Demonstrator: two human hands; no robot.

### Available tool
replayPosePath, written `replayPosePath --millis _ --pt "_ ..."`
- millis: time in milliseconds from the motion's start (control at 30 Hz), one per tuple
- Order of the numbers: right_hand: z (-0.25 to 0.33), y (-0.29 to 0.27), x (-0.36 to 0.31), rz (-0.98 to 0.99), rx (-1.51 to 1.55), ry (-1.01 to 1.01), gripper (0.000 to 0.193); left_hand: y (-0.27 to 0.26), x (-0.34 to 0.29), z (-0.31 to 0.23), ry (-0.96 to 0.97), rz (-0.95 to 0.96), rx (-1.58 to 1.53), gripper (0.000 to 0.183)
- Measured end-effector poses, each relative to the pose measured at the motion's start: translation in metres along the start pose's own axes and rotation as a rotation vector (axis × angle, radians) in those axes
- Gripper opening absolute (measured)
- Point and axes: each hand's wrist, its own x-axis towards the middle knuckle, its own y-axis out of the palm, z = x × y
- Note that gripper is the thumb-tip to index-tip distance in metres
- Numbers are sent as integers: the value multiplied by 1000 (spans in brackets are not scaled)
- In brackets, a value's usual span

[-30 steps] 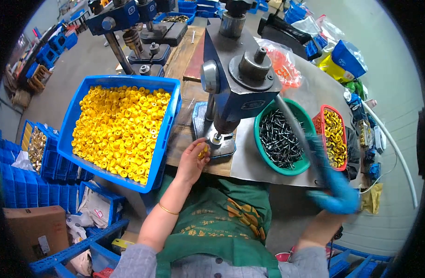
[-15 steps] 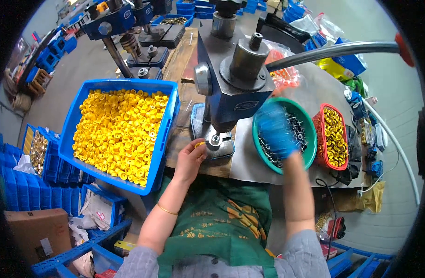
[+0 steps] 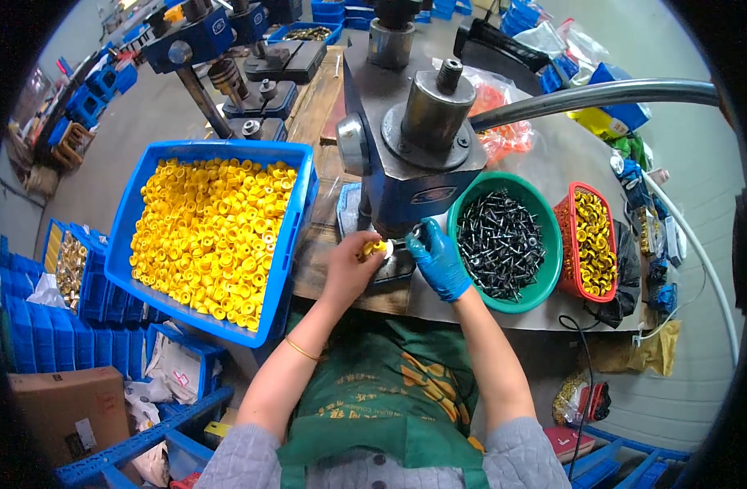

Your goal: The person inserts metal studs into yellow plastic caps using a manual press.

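A small yellow plastic cap [image 3: 374,248] is pinched between the thumb and fingers of my bare left hand [image 3: 350,267]. That hand is at the base of a blue bench press [image 3: 422,194], below its spindle. My right hand [image 3: 440,262], in a blue glove, is closed just right of the cap. Its fingertips pinch a dark screw, mostly hidden by the glove. Beside it stands a green bowl [image 3: 551,281] of loose dark screws [image 3: 500,244]. To the left, a blue tray [image 3: 285,273] is heaped with yellow caps [image 3: 214,236].
Right of the bowl, a red basket [image 3: 566,232] holds yellow parts with dark pieces. The press's long metal lever [image 3: 593,96] reaches over the table's right side. More presses [image 3: 196,49] stand at the back left. Blue crates [image 3: 55,334] are stacked on the floor at left.
My right hand has come left out of the green bowl to the press, bringing a dark screw. My left hand has moved slightly right and up with the yellow cap.
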Motion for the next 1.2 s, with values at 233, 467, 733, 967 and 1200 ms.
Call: replayPosePath --millis 233,467,733,967,1200 --pt "8 -1 6 180 -243 -102 30 -4 -1 11 -23 -10 -97 26" --pt "-7 10 32 359 -583 -342 34 -19 -15 21 -66 -108 -146 25" --pt "7 15 21 308 -410 -76 24 -21 -21 24 -79 -114 -179 24" --pt "110 -128 53 -486 -196 -677 26 -18 -21 19 -114 -103 -234 25" --pt "202 -190 -51 474 758 -363 60 -9 -22 22 -214 -40 -366 27"
